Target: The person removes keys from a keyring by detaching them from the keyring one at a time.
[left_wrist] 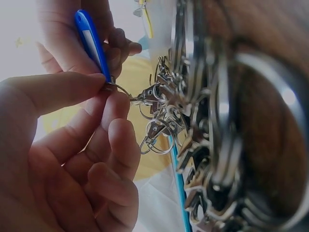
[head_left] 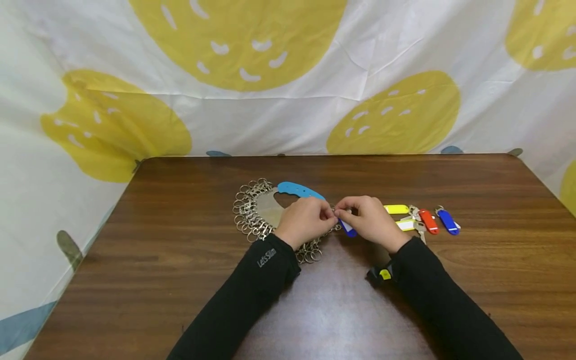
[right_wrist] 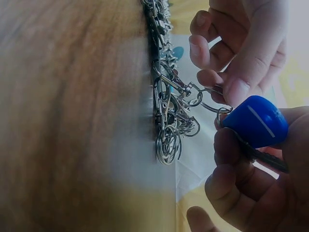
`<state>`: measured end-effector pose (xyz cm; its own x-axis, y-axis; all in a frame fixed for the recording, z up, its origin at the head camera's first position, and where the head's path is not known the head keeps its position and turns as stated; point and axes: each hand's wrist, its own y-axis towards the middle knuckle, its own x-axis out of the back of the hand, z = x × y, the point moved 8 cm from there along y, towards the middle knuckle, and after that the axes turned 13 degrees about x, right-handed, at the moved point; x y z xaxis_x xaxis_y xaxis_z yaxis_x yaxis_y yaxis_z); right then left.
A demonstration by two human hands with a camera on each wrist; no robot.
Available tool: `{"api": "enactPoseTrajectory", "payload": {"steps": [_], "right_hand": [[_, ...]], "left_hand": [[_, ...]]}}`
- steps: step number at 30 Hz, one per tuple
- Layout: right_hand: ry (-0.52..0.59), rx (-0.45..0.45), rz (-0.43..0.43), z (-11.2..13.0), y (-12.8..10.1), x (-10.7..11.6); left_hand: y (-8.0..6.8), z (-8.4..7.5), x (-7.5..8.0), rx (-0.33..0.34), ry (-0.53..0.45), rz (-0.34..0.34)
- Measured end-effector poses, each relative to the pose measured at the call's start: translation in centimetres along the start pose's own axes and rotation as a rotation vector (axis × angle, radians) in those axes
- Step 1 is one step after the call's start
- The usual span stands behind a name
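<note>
A flat plate (head_left: 268, 206) with a blue handle (head_left: 299, 189) lies on the table, fringed with many metal clips and split rings. At its right edge my left hand (head_left: 306, 220) pinches one split ring (left_wrist: 124, 91) between thumb and forefinger; this ring hangs on a clip of the fringe. Close beside it, my right hand (head_left: 369, 222) holds a blue key tag (right_wrist: 256, 121) with a key (right_wrist: 270, 160) under it. The tag's small ring (right_wrist: 223, 115) meets the split ring at my fingertips. Whether the two rings are linked, I cannot tell.
Right of my right hand lie two yellow key tags (head_left: 396, 209), a red key tag (head_left: 429, 221) and another blue key tag (head_left: 448, 222), with keys on them. A patterned cloth (head_left: 279, 120) hangs behind the brown table (head_left: 148, 260).
</note>
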<state>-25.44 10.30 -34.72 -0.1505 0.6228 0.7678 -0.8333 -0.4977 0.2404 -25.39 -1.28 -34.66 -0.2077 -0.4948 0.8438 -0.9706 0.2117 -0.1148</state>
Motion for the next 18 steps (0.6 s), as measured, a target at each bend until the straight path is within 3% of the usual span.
{"api": "enactPoseTrajectory", "payload": {"steps": [10, 18], "right_hand": [[-0.011, 0.012, -0.022, 0.44, -0.04, 0.04], [-0.011, 0.021, -0.022, 0.52, -0.06, 0.07]], "left_hand": [[-0.17, 0.63, 0.02, 0.053, -0.052, -0.003], [-0.11, 0.31, 0.04, 0.027, -0.015, -0.004]]}}
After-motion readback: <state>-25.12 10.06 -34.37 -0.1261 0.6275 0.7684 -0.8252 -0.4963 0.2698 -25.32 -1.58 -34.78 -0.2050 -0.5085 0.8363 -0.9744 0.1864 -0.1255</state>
